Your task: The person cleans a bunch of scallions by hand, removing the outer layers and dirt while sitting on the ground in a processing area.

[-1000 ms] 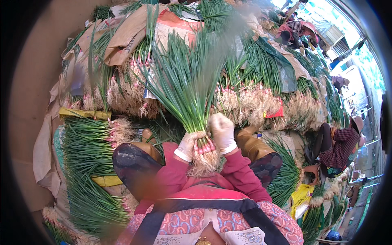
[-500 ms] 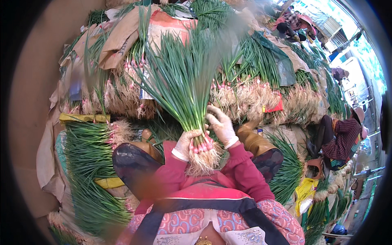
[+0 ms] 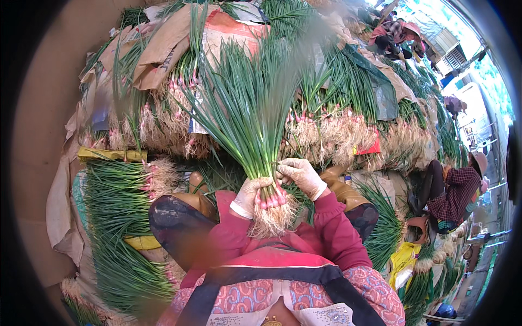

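A big bunch of spring onions stands in front of me, green leaves fanned away and pink bulbs with pale stringy roots toward my lap. My left hand, in a whitish glove, is wrapped round the stems just above the bulbs. On the right side of the bunch my right hand, gloved alike, has its thumb and fingers pinched together against the stems. What lies in that pinch is too small to make out.
Bundled spring onions are heaped ahead, partly under brown paper sacks. More bunches lie at left on yellow wrapping, and others at right. A person in a checked shirt sits at far right; another person bends farther back.
My right hand has gone from spread, raised fingers to a pinch beside the stems, its wrist now farther right. My left hand keeps its hold on the bunch, shifted slightly right.
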